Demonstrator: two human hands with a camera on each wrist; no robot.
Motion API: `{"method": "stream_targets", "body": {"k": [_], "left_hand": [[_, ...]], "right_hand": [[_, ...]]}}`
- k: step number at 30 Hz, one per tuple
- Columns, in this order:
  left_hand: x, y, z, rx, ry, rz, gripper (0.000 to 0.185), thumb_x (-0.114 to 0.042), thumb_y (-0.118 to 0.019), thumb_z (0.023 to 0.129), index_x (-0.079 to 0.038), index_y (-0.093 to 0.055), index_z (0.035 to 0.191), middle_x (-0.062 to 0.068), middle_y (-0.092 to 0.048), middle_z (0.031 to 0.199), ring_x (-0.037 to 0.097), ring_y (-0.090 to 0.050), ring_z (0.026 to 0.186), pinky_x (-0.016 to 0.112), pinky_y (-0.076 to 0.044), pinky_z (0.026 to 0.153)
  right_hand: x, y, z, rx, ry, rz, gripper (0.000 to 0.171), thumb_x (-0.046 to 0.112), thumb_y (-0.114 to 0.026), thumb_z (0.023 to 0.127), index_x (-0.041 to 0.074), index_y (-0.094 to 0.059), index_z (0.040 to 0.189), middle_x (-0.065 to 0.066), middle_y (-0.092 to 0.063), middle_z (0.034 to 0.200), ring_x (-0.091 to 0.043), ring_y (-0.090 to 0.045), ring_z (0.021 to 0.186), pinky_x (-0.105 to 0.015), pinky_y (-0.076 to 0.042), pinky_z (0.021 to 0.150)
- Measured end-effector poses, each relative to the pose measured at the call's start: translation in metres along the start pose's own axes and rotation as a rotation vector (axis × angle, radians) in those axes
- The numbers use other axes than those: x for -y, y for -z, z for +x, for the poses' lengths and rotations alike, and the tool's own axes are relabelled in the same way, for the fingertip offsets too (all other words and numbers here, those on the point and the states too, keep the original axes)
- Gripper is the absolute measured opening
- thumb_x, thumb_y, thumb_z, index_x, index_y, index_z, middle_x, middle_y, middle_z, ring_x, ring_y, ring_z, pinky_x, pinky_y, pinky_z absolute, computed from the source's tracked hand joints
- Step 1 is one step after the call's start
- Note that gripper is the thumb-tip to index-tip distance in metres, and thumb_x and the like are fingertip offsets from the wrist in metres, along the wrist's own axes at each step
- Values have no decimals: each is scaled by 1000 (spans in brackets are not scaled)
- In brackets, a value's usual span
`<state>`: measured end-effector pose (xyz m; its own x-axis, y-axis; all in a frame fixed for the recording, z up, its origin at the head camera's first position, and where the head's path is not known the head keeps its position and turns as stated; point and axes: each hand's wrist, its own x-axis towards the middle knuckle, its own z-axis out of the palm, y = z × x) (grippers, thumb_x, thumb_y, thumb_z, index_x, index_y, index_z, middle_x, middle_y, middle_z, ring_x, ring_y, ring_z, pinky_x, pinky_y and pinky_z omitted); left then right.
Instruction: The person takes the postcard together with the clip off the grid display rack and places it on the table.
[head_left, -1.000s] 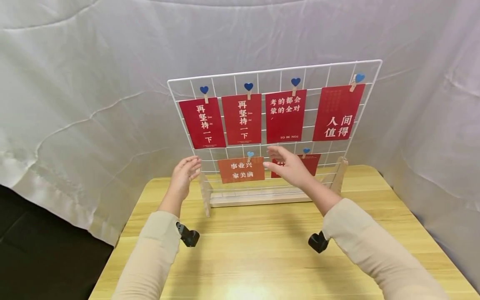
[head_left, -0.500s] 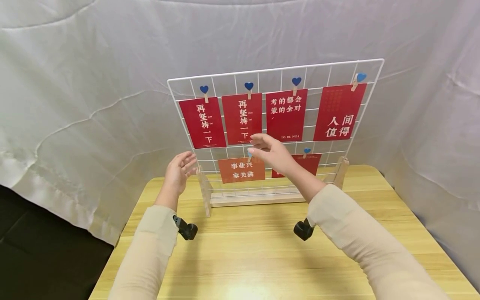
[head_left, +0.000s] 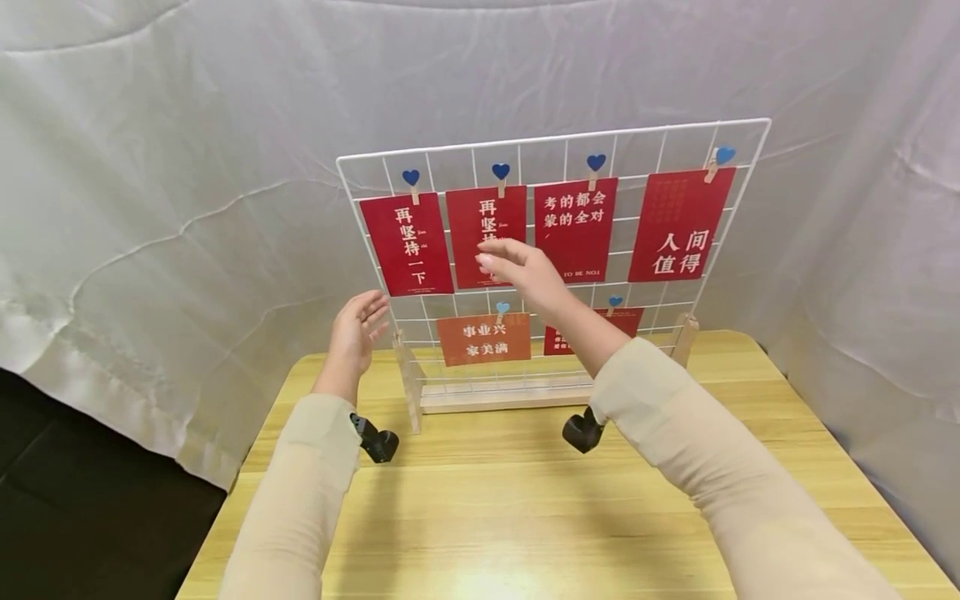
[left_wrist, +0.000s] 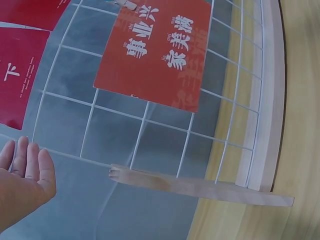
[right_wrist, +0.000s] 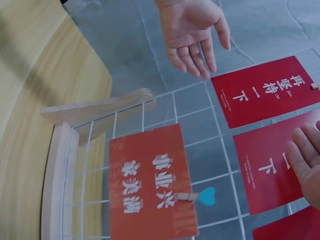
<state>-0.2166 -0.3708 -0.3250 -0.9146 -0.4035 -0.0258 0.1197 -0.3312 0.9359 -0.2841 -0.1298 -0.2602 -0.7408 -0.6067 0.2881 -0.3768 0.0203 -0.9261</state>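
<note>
The right hand [head_left: 521,268] has risen from in front of the lower row of cards to the second red card [head_left: 485,236] in the top row of the wire grid [head_left: 738,192], fingers relaxed; whether it touches the card is unclear. The left hand [head_left: 356,327] has lifted slightly beside the grid's left edge, palm open.

Red cards, white grid, blue hearts

White wire grid panel [head_left: 738,133] carries deep red cards [head_left: 681,223] with white lettering, an orange-red card [head_left: 483,339] below, blue heart clips [head_left: 500,171], pale wood base [head_left: 495,397], yellow wood-grain table [head_left: 525,500], beige sleeves [head_left: 300,500].
</note>
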Motion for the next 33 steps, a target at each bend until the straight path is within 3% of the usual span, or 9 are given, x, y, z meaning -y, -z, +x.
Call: {"method": "stream_targets", "body": {"k": [10,17,25,33], "left_hand": [[-1,-3,7,-2,16,9,13,-16,-36,92,-9,-46,98,2,-48,99,24,-37,111,37,-24,98],[-1,-8,11,-6,5,1,10,-15,-38,91,-10,-47,93,2,-49,93,14,-45,91,38,-24,97],[-4,-13,13,-6,2,13,7,-15,-42,89,-10,-46,91,0,-51,87,15,-46,89,35,-27,93],[-7,-17,14,2,-23,28,4,-13,-43,89,-11,-47,90,1,-48,84,15,-45,88,39,-23,95]], "right_hand": [[12,-10,17,11,-4,28,38,21,-47,89,1,-45,121,-16,-49,115,-26,-48,103,-43,-37,89],[16,-14,23,19,-2,-1,38,24,-48,88,5,-46,121,-11,-50,116,-27,-48,103,-41,-38,88],[25,-17,37,10,23,-65,39,26,-50,87,10,-45,123,-3,-49,117,-16,-49,101,-35,-40,86],[38,-20,47,-30,55,-175,46,29,-53,85,15,-41,127,0,-45,122,-11,-45,105,-22,-42,81]]}}
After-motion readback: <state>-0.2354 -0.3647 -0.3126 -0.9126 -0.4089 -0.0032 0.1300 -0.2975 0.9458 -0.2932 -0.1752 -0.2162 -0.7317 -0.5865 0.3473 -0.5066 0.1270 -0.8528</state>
